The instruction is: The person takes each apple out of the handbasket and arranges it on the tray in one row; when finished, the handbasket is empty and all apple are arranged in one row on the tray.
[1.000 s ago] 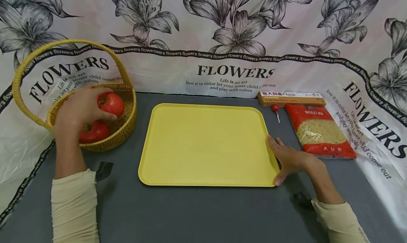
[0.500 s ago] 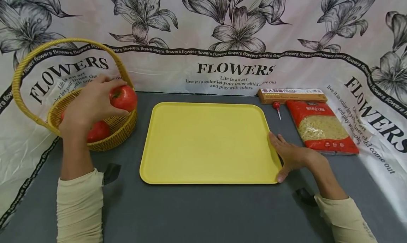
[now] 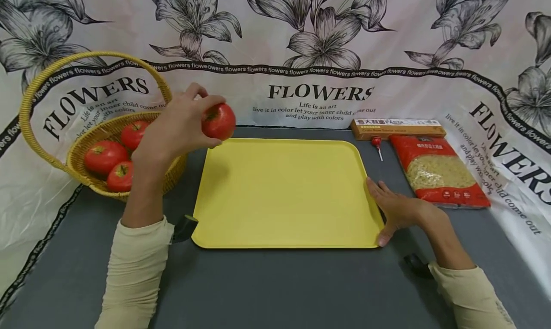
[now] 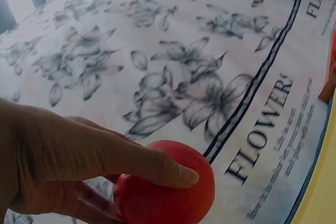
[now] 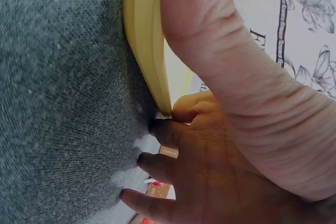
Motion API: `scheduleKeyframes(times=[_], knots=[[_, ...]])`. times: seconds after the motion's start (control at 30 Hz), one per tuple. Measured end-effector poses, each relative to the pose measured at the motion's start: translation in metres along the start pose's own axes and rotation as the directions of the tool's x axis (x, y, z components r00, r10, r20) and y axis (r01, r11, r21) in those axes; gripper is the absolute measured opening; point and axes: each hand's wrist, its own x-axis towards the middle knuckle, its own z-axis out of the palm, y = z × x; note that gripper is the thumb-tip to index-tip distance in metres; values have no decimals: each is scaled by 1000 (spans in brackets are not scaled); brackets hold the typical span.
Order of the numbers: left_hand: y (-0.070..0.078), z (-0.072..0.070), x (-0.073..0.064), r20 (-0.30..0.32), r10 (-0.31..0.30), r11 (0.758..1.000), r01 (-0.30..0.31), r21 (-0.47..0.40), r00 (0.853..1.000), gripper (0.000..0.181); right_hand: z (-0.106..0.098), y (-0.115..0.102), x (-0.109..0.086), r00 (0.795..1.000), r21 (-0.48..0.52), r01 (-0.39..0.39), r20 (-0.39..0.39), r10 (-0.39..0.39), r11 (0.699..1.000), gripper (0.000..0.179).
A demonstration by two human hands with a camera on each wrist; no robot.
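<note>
My left hand [image 3: 170, 128] holds a red tomato [image 3: 220, 122] between thumb and fingers, raised above the far left corner of the yellow tray [image 3: 284, 195]. In the left wrist view the thumb lies across the top of that tomato [image 4: 168, 203]. Three more tomatoes [image 3: 105, 158] sit in the yellow woven basket [image 3: 175, 173], which my left wrist partly covers. At the tray's right edge rests my right hand [image 3: 398, 213], fingers spread. In the right wrist view its thumb presses the tray's rim [image 5: 147, 35], and several fingertips touch the grey tabletop.
Right of the tray lie a red bag of pasta [image 3: 439, 171], a red lollipop [image 3: 377, 142] and a long orange-brown box [image 3: 400, 129]. The basket's tall handle [image 3: 27, 104] arches up at the left. A flower-printed cloth [image 3: 224, 94] hangs behind the grey table [image 3: 275, 286].
My left hand has lifted one tomato out of the basket and carried it right, to the tray's far left corner. The right hand has kept its place at the tray's edge.
</note>
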Motion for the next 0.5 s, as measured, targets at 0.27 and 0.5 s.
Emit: scheduleKeyframes(times=[0.27, 0.5], knots=[[39, 20, 44, 67, 132, 990, -129, -49, 989, 76, 2, 8, 5, 1000, -7, 15, -3, -15, 1000, 166], [66, 45, 80, 134, 224, 974, -219, -54, 965, 74, 3, 13, 7, 1000, -17, 20, -13, -20, 1000, 168]])
